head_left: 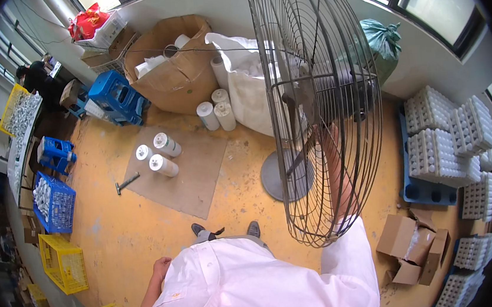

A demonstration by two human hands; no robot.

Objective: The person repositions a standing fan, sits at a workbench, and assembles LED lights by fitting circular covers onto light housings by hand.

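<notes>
A large black floor fan (296, 202) with a round wire cage stands on a grey disc base (269, 178), its cage seen nearly edge-on. Stretched up behind the cage, my right arm ends in my right hand (328, 136), which is closed on the fan just below its motor (361, 92). The cage wires partly cover those fingers. Low at my side hangs my left hand (161, 269), its fingers loose and nothing seen in it. On a brown floor sheet (193, 185) stand three white cylindrical canisters (164, 165), with a hammer (127, 183) beside the sheet.
Behind the sheet are a big cardboard box (174, 86), a white sack (247, 103) and more white canisters (208, 116). Blue stools (115, 98) and yellow crates (64, 263) line the left. Stacked white trays (439, 155) and an opened carton (406, 244) lie right. A person (44, 84) works far left.
</notes>
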